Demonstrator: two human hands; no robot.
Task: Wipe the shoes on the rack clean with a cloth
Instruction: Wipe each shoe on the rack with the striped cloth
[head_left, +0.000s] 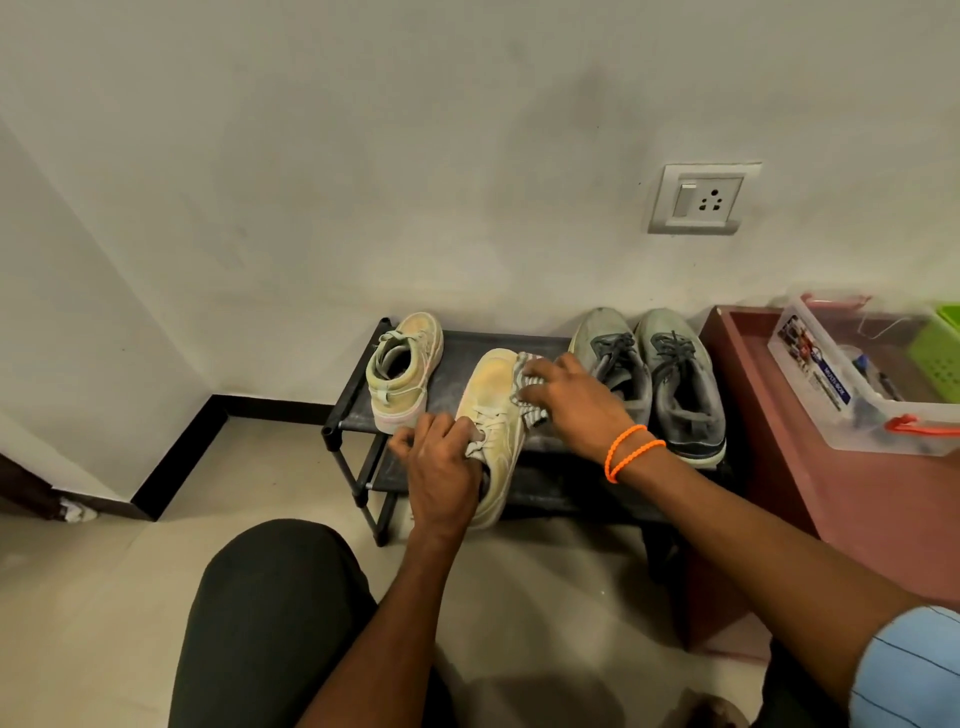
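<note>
From the head view, a black rack (545, 345) is seen against the far wall, with four shoes on its top shelf. A cream shoe (496, 415) is held tilted over the rack's near edge, toe pointing far. It is grasped at the heel and laces by the left hand (441, 467), fingers curled round it. A striped cloth (530, 395) is pressed against the shoe's right side by the right hand (571, 402), fingers bent over it. The second cream shoe (402, 371) stands to the left, apart. Two grey shoes (654, 374) sit just right of the right hand, crowding it. Further right, a clear box (831, 395) and a green basket (935, 358) rest on a reddish cabinet (857, 509). A socket (701, 200) is set in the wall above.
</note>
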